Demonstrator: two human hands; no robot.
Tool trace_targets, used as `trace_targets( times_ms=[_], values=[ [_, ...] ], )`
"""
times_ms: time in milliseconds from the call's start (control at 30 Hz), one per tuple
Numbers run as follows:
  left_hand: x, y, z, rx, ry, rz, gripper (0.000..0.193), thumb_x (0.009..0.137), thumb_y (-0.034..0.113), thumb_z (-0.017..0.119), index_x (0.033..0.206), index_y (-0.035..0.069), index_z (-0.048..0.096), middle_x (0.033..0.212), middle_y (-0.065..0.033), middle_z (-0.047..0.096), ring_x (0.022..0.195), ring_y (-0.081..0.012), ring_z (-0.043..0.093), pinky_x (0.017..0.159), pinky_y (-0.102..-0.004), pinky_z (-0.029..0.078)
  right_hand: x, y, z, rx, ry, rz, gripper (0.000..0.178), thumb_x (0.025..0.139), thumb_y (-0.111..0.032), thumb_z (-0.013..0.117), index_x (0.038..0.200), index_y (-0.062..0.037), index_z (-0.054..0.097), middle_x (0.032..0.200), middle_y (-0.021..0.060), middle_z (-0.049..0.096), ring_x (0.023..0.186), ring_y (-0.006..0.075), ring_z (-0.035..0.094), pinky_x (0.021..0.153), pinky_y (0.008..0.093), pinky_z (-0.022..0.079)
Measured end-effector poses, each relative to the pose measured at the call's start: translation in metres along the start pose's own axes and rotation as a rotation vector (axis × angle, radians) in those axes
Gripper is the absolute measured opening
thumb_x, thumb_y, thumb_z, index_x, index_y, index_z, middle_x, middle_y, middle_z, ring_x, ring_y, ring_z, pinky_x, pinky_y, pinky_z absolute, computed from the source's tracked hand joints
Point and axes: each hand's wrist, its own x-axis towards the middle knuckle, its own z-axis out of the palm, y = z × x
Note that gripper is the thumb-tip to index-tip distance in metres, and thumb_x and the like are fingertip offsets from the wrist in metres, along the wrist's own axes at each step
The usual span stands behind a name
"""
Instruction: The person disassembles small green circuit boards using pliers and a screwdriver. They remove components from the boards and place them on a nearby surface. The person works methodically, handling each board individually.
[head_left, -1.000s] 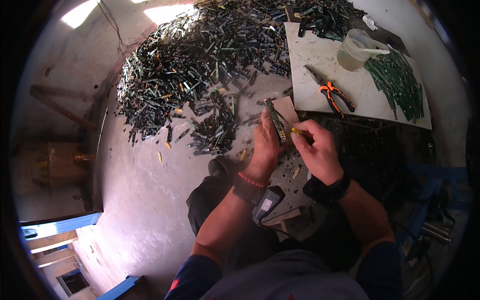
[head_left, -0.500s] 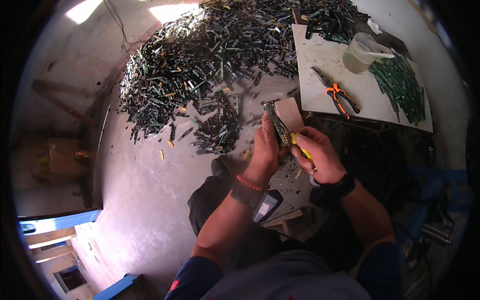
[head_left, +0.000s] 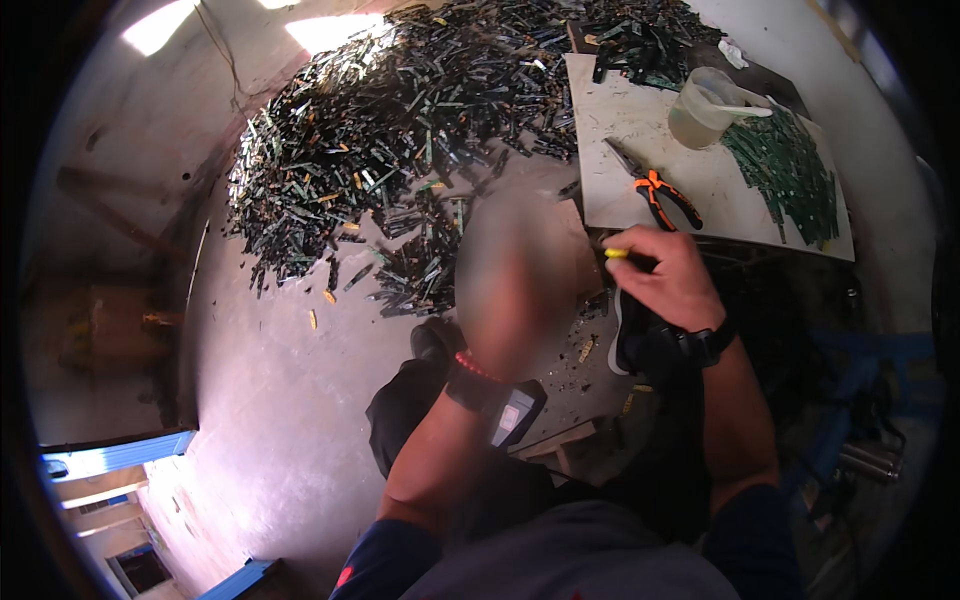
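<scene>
The right hand [head_left: 675, 277] is closed around a yellow-handled tool [head_left: 616, 253], which is held just off the near edge of the white surface [head_left: 610, 110]. The left hand [head_left: 510, 305] is veiled by a blurred patch; whether anything is grasped by it cannot be told. Beside the blur, a tan block [head_left: 587, 248] is partly seen. On the surface, long-nose pliers [head_left: 657, 188] with orange-and-black handles, a translucent pitcher [head_left: 695, 118] and green circuit-board strips [head_left: 785, 175] are laid. Farther left, the floor [head_left: 290, 390] is covered by heaped dark strips [head_left: 390, 130].
</scene>
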Motion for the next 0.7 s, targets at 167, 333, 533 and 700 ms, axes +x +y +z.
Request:
trace_targets(
  times_ms=[167,333,533,700],
  values=[
    [0.002,0.001,0.005,-0.046,-0.031,-0.021,0.039,0.098,0.040,0.043,0.103,0.004,0.057,0.080,-0.0045,0.058,0.062,-0.0119,0.052,0.048,-0.0243,0.038,0.009,0.025,-0.047,-0.343,0.645,0.123,0.023,0.083,-0.012,0.066,0.105,-0.0048,0.065,0.083,0.0149,0.067,0.073,0.0251,0.065,0.069,0.0322,0.049],
    [0.002,-0.007,0.011,-0.051,-0.042,-0.056,0.038,0.098,0.041,0.043,0.101,0.005,0.056,0.078,-0.0039,0.056,0.061,-0.0117,0.050,0.048,-0.0240,0.036,0.019,0.050,-0.063,-0.509,0.570,0.284,0.026,0.083,-0.017,0.064,0.108,-0.0107,0.066,0.092,0.0169,0.067,0.085,0.0345,0.063,0.075,0.0395,0.049],
    [0.005,-0.011,0.023,-0.050,-0.094,-0.090,0.038,0.099,0.041,0.042,0.098,0.006,0.055,0.077,-0.0031,0.054,0.060,-0.0113,0.048,0.047,-0.0236,0.034,0.024,0.069,-0.069,-0.572,0.599,0.119,0.026,0.080,-0.013,0.065,0.106,-0.0073,0.066,0.104,0.0155,0.065,0.094,0.0341,0.061,0.082,0.0400,0.049],
    [0.005,-0.012,0.021,-0.056,-0.116,-0.100,0.038,0.099,0.042,0.042,0.096,0.006,0.054,0.076,-0.0025,0.052,0.059,-0.0111,0.046,0.046,-0.0232,0.032,0.022,0.016,-0.032,-0.325,0.385,-0.203,0.032,0.077,-0.012,0.069,0.107,-0.0029,0.064,0.107,0.0128,0.066,0.102,0.0310,0.060,0.088,0.0380,0.048]
  ],
)
